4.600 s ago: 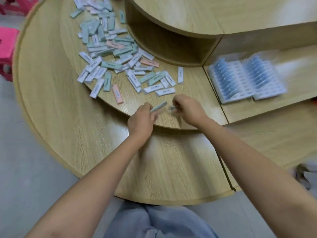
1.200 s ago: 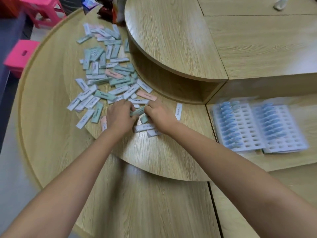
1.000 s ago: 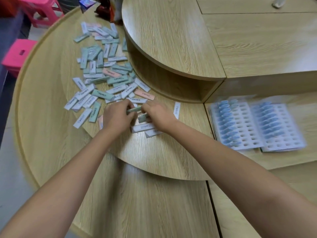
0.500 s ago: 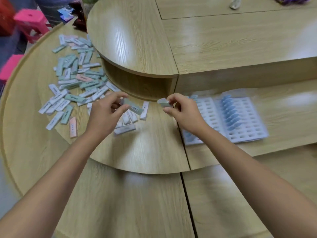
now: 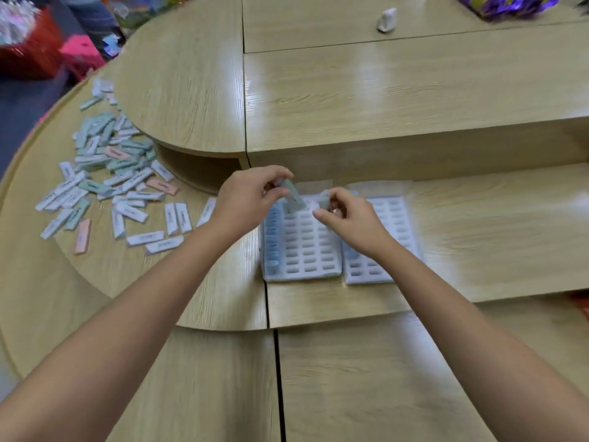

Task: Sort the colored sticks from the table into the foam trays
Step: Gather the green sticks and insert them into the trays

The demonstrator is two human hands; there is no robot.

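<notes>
Both hands have come away from the pile and travelled right, so each now hangs over the far end of the left foam tray [image 5: 306,275] with a stick in it. The left hand [image 5: 248,199] pinches a pale green stick [image 5: 294,195] between thumb and fingertips, its lower end tilted down toward the tray's far rows. The right hand [image 5: 353,223] grasps a shorter-looking pale stick [image 5: 324,203] at its fingertips, just right of the green one; blur hides its exact colour.

The left tray already carries a column of blue sticks [image 5: 272,231] standing along its left edge, and the rest of its slots look empty. The right foam tray [image 5: 398,218] lies touching it, partly behind the right wrist. Most of the loose sticks [image 5: 105,173] are unsorted on the table [image 5: 223,298], well to the left.

The step in hand appears to be insertion, with carrying done and seating not yet begun. The next move calls for turning each stick upright, lining its end over a free slot of the proper colour group, and pressing it straight down without disturbing the blue column.
</notes>
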